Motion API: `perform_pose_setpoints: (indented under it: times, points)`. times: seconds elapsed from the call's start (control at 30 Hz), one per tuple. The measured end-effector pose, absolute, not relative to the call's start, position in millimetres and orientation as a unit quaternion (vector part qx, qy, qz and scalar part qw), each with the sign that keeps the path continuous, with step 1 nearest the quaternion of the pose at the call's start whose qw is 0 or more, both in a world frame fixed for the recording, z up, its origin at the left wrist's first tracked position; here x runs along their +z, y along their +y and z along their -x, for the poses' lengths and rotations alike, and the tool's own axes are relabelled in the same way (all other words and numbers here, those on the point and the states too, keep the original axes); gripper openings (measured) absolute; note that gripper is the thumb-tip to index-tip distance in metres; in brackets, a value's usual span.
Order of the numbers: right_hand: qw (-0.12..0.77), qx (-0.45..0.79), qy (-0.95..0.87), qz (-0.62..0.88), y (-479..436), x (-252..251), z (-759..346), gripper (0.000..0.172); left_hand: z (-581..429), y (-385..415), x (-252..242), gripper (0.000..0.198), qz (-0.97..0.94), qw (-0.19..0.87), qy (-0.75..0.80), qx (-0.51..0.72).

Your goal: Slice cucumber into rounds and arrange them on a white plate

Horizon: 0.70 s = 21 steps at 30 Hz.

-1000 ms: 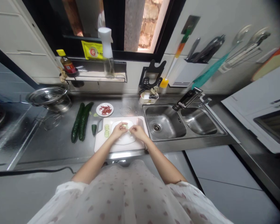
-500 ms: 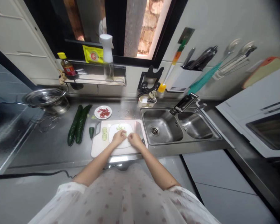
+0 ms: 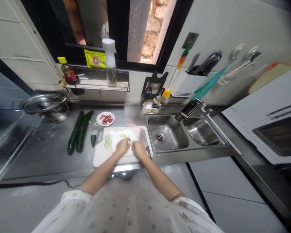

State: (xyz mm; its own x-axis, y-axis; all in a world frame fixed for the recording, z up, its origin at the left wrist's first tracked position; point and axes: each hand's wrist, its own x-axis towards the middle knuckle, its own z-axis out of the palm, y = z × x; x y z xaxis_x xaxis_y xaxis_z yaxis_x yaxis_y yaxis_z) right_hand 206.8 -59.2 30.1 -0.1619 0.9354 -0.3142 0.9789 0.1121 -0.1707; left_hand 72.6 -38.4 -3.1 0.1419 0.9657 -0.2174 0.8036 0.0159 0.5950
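Between my left hand (image 3: 122, 146) and my right hand (image 3: 138, 150) is a small pale green cucumber slice (image 3: 130, 142), pinched by the fingers of both. The hands are over a white plate (image 3: 115, 138), where several cucumber pieces (image 3: 124, 134) lie towards the far rim. Under the plate is a white cutting board (image 3: 100, 159). A row of round cucumber slices (image 3: 107, 141) rests on its left side. The knife (image 3: 148, 152) lies along the board's right side, its handle partly hidden by my right hand.
Two whole cucumbers (image 3: 81, 132) and a cucumber end (image 3: 93, 140) lie left of the board. Behind it stands a small plate of chopped red pieces (image 3: 106, 119). A double sink (image 3: 168, 137) adjoins on the right, and a lidded steel pot (image 3: 46, 105) stands far left.
Both hands stay close together over the plate, and the slice between their fingers shows more clearly now. The whole view has shifted slightly.
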Motion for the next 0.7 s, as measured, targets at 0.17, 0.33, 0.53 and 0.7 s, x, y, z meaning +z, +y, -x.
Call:
perform_pose_setpoints:
  times: [0.17, 0.33, 0.53, 0.7]
  points:
    - [0.077, -0.133, 0.767, -0.623, -71.5, 27.9, -206.0, 0.031, -69.3, -45.0, -5.0, 0.031, -0.726, 0.286, 0.612, 0.133]
    - [0.094, -0.117, 0.764, -0.628, -78.9, 27.5, -203.2, 0.034, -67.6, -49.2, -6.4, 0.030, -0.741, 0.262, 0.607, 0.118]
    - [0.108, -0.109, 0.759, -0.633, -74.8, 27.5, -203.7, 0.034, -69.3, -45.8, -5.6, 0.030, -0.734, 0.261, 0.615, 0.124]
    - [0.108, -0.100, 0.760, -0.634, -71.7, 27.0, -204.3, 0.034, -70.5, -40.9, -6.9, 0.029, -0.731, 0.263, 0.616, 0.128]
